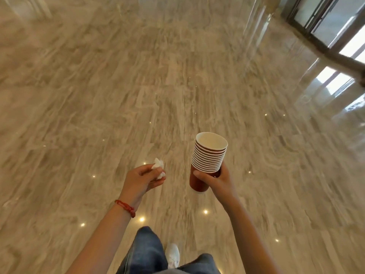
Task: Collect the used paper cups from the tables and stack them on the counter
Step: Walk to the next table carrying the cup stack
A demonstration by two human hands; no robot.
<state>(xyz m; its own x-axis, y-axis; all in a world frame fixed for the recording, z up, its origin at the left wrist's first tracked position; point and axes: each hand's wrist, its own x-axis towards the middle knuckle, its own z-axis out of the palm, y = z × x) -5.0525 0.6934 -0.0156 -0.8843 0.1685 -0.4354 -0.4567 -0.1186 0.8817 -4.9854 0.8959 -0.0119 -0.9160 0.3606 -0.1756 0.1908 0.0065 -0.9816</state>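
With my right hand (215, 179) wrapped round the lowest cup of the nested stack (207, 161), I judge I'm carrying it counterward; no counter shows, so next I must find one. My left hand (141, 177) pinches a crumpled tissue (159, 168). Cups: reddish-brown paper, rolled white rims, tapered. The floor (138, 86) is glossy marble.

Looks like you're in lobby or hall of some commercial building, hotel or office maybe, can't pin down which. Big open stretch of polished marble-look floor (177, 80) under you, glossy enough to mirror ceiling spotlights (205, 211) as bright dots. Dark-framed glass doors or windows (324, 20) top right, daylight bouncing off tiles beside them. No home-style furniture or rugs near you, just wide shiny walkway.
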